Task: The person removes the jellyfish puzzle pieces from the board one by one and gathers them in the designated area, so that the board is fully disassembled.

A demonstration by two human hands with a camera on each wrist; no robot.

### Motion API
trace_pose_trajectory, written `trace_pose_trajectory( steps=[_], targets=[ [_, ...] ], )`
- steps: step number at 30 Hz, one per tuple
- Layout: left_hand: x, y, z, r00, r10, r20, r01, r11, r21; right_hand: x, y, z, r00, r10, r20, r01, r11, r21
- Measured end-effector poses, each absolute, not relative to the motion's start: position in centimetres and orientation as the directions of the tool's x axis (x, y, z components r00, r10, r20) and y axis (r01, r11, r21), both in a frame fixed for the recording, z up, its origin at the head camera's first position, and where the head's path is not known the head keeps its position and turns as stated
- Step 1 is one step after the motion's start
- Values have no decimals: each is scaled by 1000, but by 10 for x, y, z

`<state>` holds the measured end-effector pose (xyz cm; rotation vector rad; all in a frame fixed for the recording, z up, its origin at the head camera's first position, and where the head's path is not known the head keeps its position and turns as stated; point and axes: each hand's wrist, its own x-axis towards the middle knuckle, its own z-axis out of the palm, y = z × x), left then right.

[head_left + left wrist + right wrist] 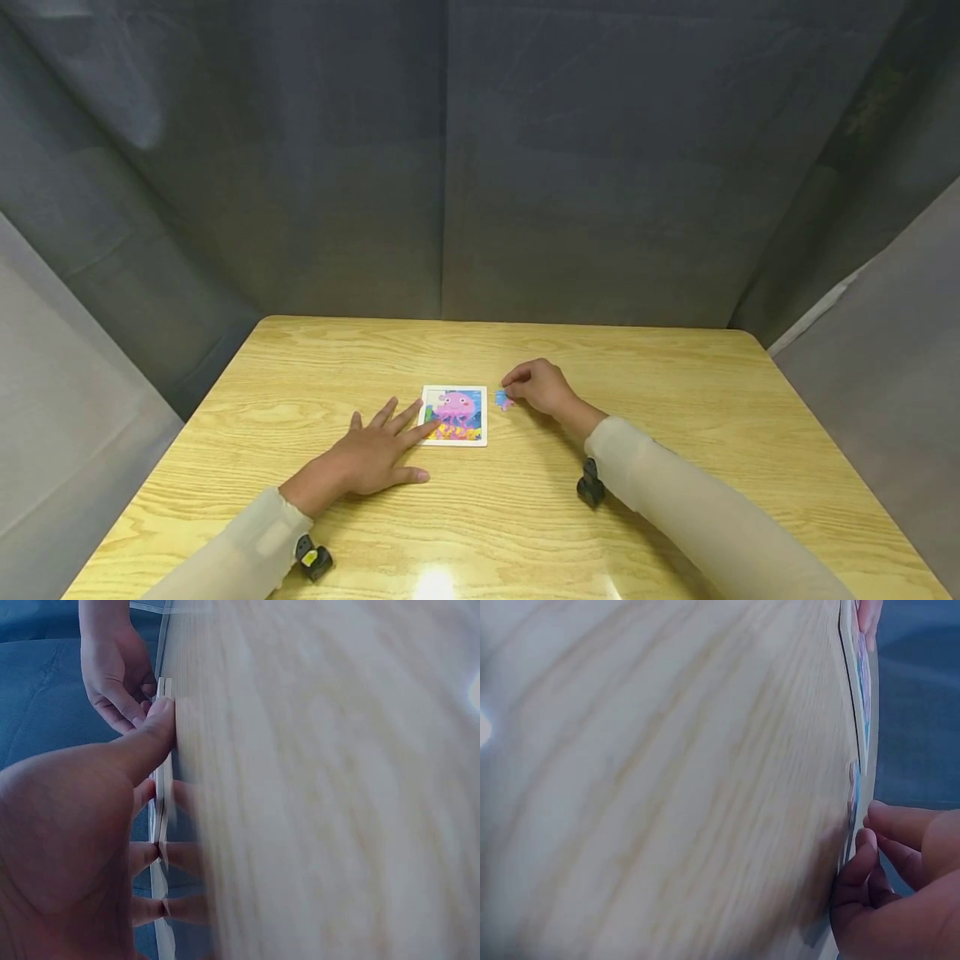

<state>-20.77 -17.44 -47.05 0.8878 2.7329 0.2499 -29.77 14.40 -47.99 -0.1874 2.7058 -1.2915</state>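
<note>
A small white-framed jigsaw puzzle [483, 421] lies on the table, its picture a pink jellyfish over yellow and blue. Its upper left corner shows a pale bare patch. My left hand [373, 457] is spread flat beside it, with fingertips on the frame's left side; the left wrist view shows the thumb [154, 731] extended. To the right of the frame is a loose blue and pink puzzle piece [502, 401]. My right hand [542, 387] pinches this piece at its edge between thumb and fingers, low over the table. The right wrist view shows the piece [853, 791] edge-on, partly hidden by fingers.
The wood-grain table [637, 375] extends around the puzzle on all sides. Dark grey curtains [585, 167] hang behind its far edge, and lighter cloth panels [885, 333] stand at both sides. Small black cameras [590, 485] are strapped at the wrists.
</note>
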Motion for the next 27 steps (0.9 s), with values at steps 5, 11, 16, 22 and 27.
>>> trace_pose_trajectory(
  steps=[5, 11, 16, 22, 27],
  targets=[
    [-208, -173, -470, -781, 596, -188, 549, 798, 249, -298, 140, -477, -978, -196, -63, -71, 608, -791],
    [-209, -173, -473, -783, 592, -193, 549, 802, 235, -299, 130, -476, -973, -214, -88, -47, 553, -832],
    [-210, -173, -473, -785, 584, -204, 541, 808, 233, -298, 119, -473, -969, -234, -78, -71, 567, -821],
    [-211, -174, -475, -785, 586, -201, 545, 808, 224, -297, 103, -473, -964, -260, -54, -114, 589, -800],
    [-210, -174, -475, -782, 593, -190, 555, 803, 218, -297, 89, -472, -960, -277, -33, -146, 600, -787]
  ],
)
